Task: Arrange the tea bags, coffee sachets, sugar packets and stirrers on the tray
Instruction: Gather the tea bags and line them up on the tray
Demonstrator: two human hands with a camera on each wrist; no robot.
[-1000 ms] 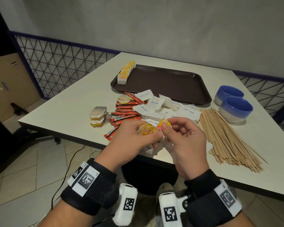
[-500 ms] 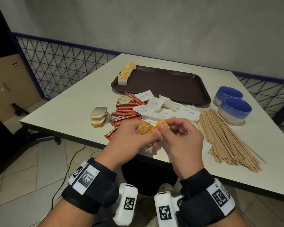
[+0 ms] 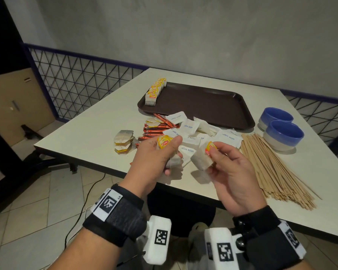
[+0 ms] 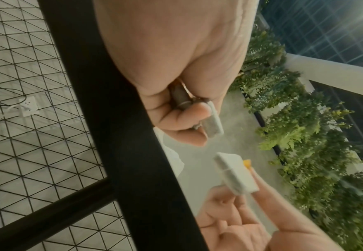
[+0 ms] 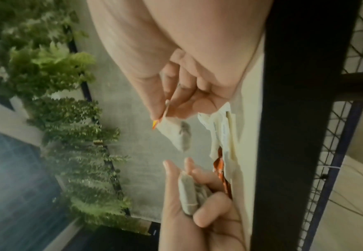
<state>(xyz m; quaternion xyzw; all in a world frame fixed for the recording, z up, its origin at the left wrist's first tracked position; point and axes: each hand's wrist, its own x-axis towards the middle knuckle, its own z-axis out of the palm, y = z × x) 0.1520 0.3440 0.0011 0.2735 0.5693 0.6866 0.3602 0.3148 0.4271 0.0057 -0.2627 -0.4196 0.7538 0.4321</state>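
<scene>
Yellow-tagged tea bags [image 3: 201, 159] pinched in your right hand [image 3: 232, 172] and left hand [image 3: 154, 158] above the desk [image 3: 86, 133]; tea-bag step, next carry both toward the tray [image 3: 203, 106] at 12 o'clock, beside the row [image 3: 155, 90].

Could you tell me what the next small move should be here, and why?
Probably carry the tea bags to the tray and add them to the row along its left edge: each hand, left hand and right hand, holds tea bags, and the row looks unfinished.

dark brown tray [image 3: 213, 106], blue-and-white bowls [image 3: 283, 136], orange-red coffee sachets [image 3: 156, 129], white sugar packets [image 3: 227, 138], tan stirrers [image 3: 271, 166]
</scene>
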